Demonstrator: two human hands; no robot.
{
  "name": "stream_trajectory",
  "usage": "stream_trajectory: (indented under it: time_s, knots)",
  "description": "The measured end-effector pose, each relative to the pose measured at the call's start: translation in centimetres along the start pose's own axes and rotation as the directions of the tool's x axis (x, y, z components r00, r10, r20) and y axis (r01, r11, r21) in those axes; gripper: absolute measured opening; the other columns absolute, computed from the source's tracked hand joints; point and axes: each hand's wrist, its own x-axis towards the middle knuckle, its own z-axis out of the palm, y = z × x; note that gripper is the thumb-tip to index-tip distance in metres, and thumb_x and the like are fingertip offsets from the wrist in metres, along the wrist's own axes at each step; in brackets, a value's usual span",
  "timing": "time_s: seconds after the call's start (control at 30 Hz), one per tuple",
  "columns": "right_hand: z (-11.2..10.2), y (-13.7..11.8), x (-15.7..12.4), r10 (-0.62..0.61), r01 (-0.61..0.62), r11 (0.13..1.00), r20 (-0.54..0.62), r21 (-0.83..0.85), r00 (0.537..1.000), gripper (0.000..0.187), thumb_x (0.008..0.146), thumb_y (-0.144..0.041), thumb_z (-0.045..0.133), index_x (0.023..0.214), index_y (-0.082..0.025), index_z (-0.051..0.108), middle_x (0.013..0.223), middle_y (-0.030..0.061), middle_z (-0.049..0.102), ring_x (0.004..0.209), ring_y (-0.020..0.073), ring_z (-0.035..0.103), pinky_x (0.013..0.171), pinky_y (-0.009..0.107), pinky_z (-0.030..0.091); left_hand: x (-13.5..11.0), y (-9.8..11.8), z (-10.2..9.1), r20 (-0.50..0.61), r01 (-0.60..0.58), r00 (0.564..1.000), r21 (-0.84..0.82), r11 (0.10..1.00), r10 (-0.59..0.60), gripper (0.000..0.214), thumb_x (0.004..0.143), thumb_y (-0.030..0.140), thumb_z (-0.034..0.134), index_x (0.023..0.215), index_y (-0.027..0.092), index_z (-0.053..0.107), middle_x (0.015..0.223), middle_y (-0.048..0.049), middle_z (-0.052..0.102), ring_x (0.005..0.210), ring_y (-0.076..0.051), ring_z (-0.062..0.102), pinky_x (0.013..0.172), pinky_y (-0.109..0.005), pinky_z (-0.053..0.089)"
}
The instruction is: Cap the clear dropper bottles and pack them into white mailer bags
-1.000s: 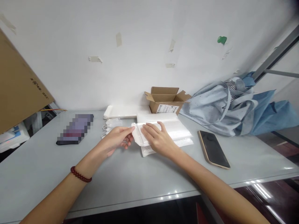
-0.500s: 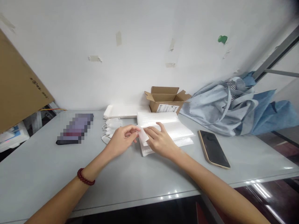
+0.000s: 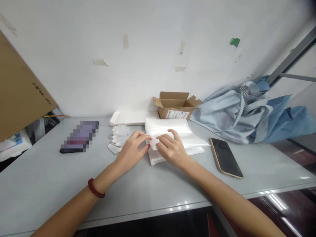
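A glossy white plastic mailer bag [image 3: 194,139] lies on top of other white mailers [image 3: 156,159] in the middle of the table. My left hand [image 3: 133,148], closed in a pinch, grips the left edge of the top mailer between thumb and index finger. Close beside it, my right hand [image 3: 172,149] is closed on the same edge, its index finger raised. Between the hands that edge is bent up, and part of it is hidden behind the fingers. Left of the mailers sit several white tags with strings [image 3: 119,131].
Behind the tags lies a flat white stack [image 3: 135,118], with an open cardboard box [image 3: 176,113] beside it against the wall. A phone [image 3: 225,158] rests at right, near a pale blue cloth bag [image 3: 227,112]. A blurred dark device [image 3: 80,137] is at left.
My left hand has shifted slightly right, closer to my right hand. The top mailer's right corner has slid right, towards the phone, and its held edge has changed shape between my fingers.
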Motion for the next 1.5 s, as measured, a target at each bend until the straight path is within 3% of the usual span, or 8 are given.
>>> stream_trajectory:
  time_s: [0.1, 0.23, 0.43, 0.63, 0.87, 1.03, 1.23, 1.5]
  knots:
    - [-0.3, -0.2, 0.2, -0.002, 0.001, 1.0, -0.028, -0.025, 1.0, 0.027, 0.089, -0.003, 0.043, 0.07, -0.019, 0.054, 0.065, -0.0014, 0.056, 0.067, 0.0124, 0.052, 0.091, 0.037, 0.036, -0.1, -0.2, 0.4, -0.01, -0.067, 0.998, 0.052, 0.996, 0.067, 0.023, 0.087, 0.025, 0.049, 0.103, 0.024, 0.066, 0.122, -0.0083, 0.059, 0.109, -0.026, 0.054, 0.08, -0.035, 0.047]
    - [-0.6, -0.3, 0.5, 0.001, -0.004, 0.999, -0.075, -0.032, 0.997, 0.024, 0.09, -0.005, 0.045, 0.075, -0.019, 0.056, 0.065, -0.0023, 0.058, 0.068, 0.0118, 0.055, 0.092, 0.037, 0.035, -0.1, -0.5, 0.9, -0.02, -0.095, 0.995, 0.046, 0.994, 0.096, 0.024, 0.089, 0.021, 0.045, 0.103, 0.023, 0.064, 0.112, -0.0084, 0.064, 0.108, -0.026, 0.054, 0.087, -0.037, 0.044]
    - [-0.4, -0.2, 0.1, 0.083, -0.089, 0.996, -0.244, -0.013, 0.966, 0.022, 0.09, -0.013, 0.053, 0.108, -0.024, 0.06, 0.107, 0.006, 0.07, 0.108, 0.0217, 0.061, 0.101, 0.046, 0.028, 0.0, 0.5, 0.7, -0.086, 0.053, 0.994, -0.168, 0.984, -0.068, 0.02, 0.09, 0.034, 0.051, 0.094, 0.02, 0.063, 0.094, -0.0059, 0.066, 0.082, -0.02, 0.059, 0.072, -0.03, 0.045]
    - [0.1, -0.2, -0.4, 0.062, -0.053, 0.997, -0.166, 0.057, 0.984, 0.032, 0.087, -0.012, 0.056, 0.117, -0.026, 0.059, 0.121, 0.0092, 0.065, 0.121, 0.0259, 0.054, 0.104, 0.049, 0.025, 0.7, 0.8, 0.0, 0.107, 0.289, 0.952, -0.63, 0.721, -0.287, 0.027, 0.078, 0.042, 0.068, 0.083, 0.015, 0.065, 0.084, -0.0046, 0.065, 0.07, -0.016, 0.057, 0.068, -0.029, 0.048]
    - [1.0, 0.3, -0.2, 0.026, -0.03, 0.982, 0.025, 0.186, 0.999, 0.024, 0.092, -0.011, 0.044, 0.107, -0.016, 0.062, 0.099, 0.0088, 0.07, 0.101, 0.0183, 0.06, 0.093, 0.039, 0.035, 0.5, -0.2, 0.4, 0.42, 0.547, 0.836, -0.694, 0.468, -0.354, 0.026, 0.075, 0.038, 0.074, 0.07, 0.013, 0.066, 0.07, -0.0027, 0.062, 0.07, -0.014, 0.058, 0.076, -0.03, 0.049]
    - [1.1, 0.1, -0.1, 0.017, -0.036, 0.971, 0.081, 0.238, 0.997, 0.021, 0.093, -0.012, 0.041, 0.099, -0.014, 0.061, 0.086, 0.007, 0.069, 0.084, 0.0162, 0.059, 0.088, 0.036, 0.036, 0.6, -0.4, 0.4, 0.454, 0.599, 0.801, -0.63, 0.494, -0.391, 0.026, 0.079, 0.035, 0.071, 0.069, 0.011, 0.064, 0.067, -0.0038, 0.062, 0.064, -0.012, 0.059, 0.069, -0.027, 0.05]
    - [0.8, 0.0, 0.2, 0.045, -0.069, 0.968, 0.104, 0.24, 0.994, 0.018, 0.092, -0.011, 0.042, 0.098, -0.014, 0.059, 0.088, 0.0073, 0.068, 0.087, 0.0163, 0.058, 0.088, 0.036, 0.033, 0.5, -0.5, 0.5, 0.453, 0.573, 0.818, -0.586, 0.573, -0.355, 0.032, 0.083, 0.038, 0.066, 0.065, 0.012, 0.06, 0.059, -0.0031, 0.06, 0.053, -0.011, 0.055, 0.053, -0.023, 0.044]
    - [1.4, 0.4, -0.3, 0.112, -0.14, 0.95, 0.116, 0.28, 0.987, 0.017, 0.093, -0.015, 0.043, 0.09, -0.016, 0.06, 0.082, 0.0042, 0.068, 0.079, 0.0146, 0.058, 0.091, 0.038, 0.03, 0.5, -0.4, 0.9, 0.434, 0.591, 0.807, -0.616, 0.521, -0.402, 0.024, 0.083, 0.03, 0.067, 0.068, 0.011, 0.063, 0.064, -0.0035, 0.064, 0.06, -0.012, 0.061, 0.066, -0.025, 0.052]
